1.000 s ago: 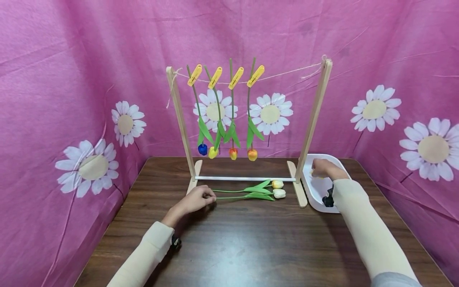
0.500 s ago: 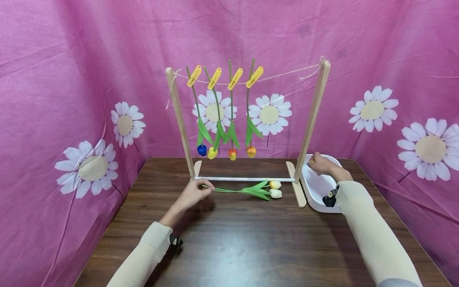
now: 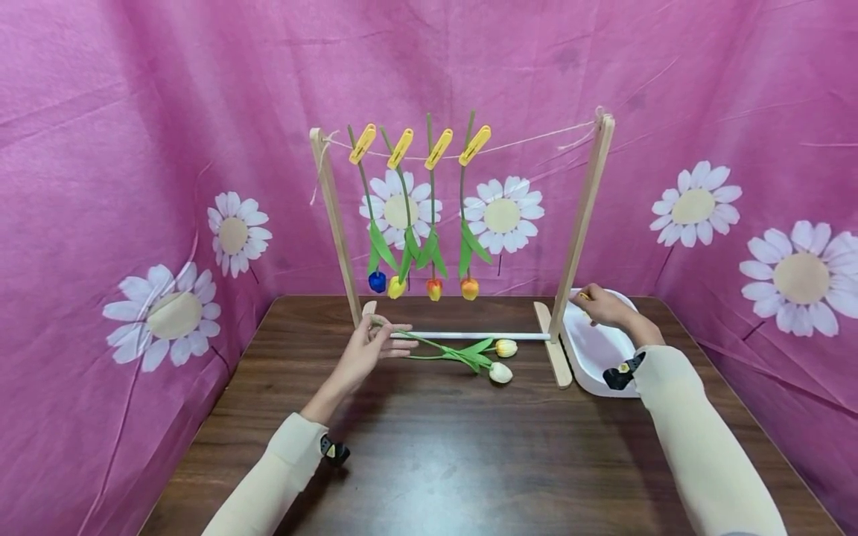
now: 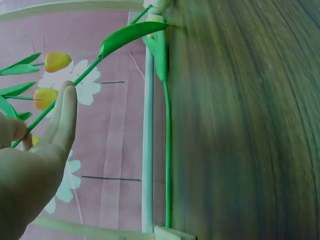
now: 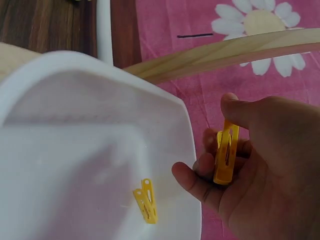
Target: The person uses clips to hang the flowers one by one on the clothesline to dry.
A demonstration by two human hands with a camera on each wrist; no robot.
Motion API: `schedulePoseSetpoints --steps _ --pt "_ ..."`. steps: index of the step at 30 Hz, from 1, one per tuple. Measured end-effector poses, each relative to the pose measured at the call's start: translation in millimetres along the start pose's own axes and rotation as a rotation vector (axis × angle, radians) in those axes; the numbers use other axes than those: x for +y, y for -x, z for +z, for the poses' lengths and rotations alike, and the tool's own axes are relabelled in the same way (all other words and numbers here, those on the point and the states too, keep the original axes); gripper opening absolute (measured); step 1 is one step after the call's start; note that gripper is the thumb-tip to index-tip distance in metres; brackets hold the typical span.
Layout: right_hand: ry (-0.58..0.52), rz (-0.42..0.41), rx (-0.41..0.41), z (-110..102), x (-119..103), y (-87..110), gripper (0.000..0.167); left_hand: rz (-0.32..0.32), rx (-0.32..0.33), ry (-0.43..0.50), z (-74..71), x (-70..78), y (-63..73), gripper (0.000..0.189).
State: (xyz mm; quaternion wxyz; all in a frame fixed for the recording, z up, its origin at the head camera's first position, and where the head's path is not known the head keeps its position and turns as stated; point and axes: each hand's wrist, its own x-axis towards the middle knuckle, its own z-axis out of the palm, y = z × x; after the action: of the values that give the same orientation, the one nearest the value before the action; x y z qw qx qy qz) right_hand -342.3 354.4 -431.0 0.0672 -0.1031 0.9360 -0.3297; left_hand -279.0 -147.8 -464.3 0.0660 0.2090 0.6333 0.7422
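Observation:
In the head view my left hand [image 3: 367, 348] pinches the stem end of a white tulip [image 3: 500, 373]. Its stem slants upward into the fingers, while the bloom stays low near the table. Beneath it, a pale yellow tulip [image 3: 506, 348] lies on the table, its stem crossing the raised one. Over the white tray [image 3: 599, 353], my right hand [image 3: 603, 306] grips a yellow clothespin [image 5: 226, 155] between thumb and fingers. Another yellow clothespin [image 5: 146, 201] lies inside the tray, visible in the right wrist view.
A wooden frame [image 3: 585, 223] carries a string [image 3: 536, 138]. Several yellow clothespins hold tulips upside down there: a blue tulip [image 3: 377, 281], a yellow tulip [image 3: 397, 287] and orange-red ones. A white bar [image 3: 479, 336] joins the frame's feet. Behind hangs a pink daisy-print cloth [image 3: 429, 59].
My left hand has risen, lifting the white tulip's stem off the table while its bloom shifted left. My right hand has come up from the tray's bottom with a clothespin.

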Motion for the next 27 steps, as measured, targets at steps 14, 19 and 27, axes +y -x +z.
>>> schedulePoseSetpoints --steps 14,19,27 --pt "-0.036 0.007 0.079 5.1 -1.1 7.4 0.042 0.091 0.118 0.039 22.8 5.5 -10.8 0.029" --pt "-0.056 -0.017 0.097 3.4 -6.8 11.0 0.040 0.132 0.126 -0.071 23.3 8.9 -12.8 0.033" --pt "0.090 -0.004 0.189 -2.8 -12.0 17.7 0.046 0.111 0.117 -0.099 24.0 14.6 -14.2 0.027"
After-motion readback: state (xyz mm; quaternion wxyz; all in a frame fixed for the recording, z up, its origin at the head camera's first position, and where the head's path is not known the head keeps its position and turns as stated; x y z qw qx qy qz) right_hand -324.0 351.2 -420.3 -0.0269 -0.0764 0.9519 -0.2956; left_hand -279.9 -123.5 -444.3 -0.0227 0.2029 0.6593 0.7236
